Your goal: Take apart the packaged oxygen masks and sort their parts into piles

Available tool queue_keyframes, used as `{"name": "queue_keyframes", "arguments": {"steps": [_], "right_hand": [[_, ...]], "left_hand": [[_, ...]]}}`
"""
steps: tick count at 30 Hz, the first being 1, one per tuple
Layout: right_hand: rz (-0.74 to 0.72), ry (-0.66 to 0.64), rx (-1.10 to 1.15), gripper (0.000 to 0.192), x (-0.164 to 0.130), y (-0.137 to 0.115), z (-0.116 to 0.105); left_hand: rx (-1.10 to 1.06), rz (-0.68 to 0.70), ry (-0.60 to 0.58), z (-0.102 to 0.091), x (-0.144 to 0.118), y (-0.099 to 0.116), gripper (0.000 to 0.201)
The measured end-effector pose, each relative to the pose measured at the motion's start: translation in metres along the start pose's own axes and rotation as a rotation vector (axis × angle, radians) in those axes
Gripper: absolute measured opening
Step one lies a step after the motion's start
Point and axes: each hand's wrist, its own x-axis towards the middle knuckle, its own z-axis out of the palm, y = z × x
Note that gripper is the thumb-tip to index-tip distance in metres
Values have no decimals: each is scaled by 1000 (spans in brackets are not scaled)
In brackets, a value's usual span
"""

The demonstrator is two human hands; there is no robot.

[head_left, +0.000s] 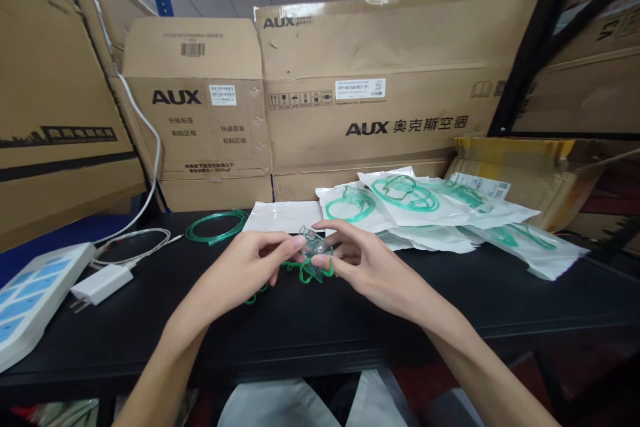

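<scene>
Both of my hands hold a clear plastic mask with green trim (316,255) just above the black table (350,320). My left hand (250,263) pinches its left side and my right hand (357,259) grips its right side with the fingers curled over it. A green strap or tube hangs from the mask onto the table. Behind the hands lies an empty white pouch (283,217). A coil of green tubing (216,225) rests to the left of that pouch.
A pile of sealed white pouches with green masks (425,210) lies at the right rear. A white power strip (30,297), a white charger (101,283) and its cable sit at the left. Large AUX cardboard boxes (375,93) wall the back.
</scene>
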Motion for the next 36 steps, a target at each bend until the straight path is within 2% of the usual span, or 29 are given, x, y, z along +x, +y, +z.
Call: {"name": "queue_keyframes", "arguments": {"steps": [4, 8, 11, 16, 22, 27, 29, 32, 36], "right_hand": [[-13, 36, -78, 44, 2, 4, -3], [-11, 63, -131, 40, 3, 5, -5], [-9, 69, -146, 38, 3, 4, -5], [10, 69, -157, 39, 2, 1, -6], [6, 63, -155, 38, 3, 2, -7], [54, 84, -194, 40, 6, 8, -7], [56, 93, -184, 39, 7, 9, -7], [45, 67, -99, 35, 8, 10, -6], [44, -32, 186, 36, 9, 9, -6]], "left_hand": [[285, -124, 28, -24, -9, -20, 47], [377, -264, -132, -37, -19, -40, 39], [394, -318, -219, -39, -22, -43, 33], [400, -281, -286, -37, -22, -44, 25], [407, -264, -291, -33, -16, -53, 13], [262, -27, -250, -32, -12, -35, 17], [192, 7, -209, -32, -11, -26, 23], [51, -20, -171, -29, -10, -18, 30], [-139, -15, -140, -23, -6, -17, 29]]}}
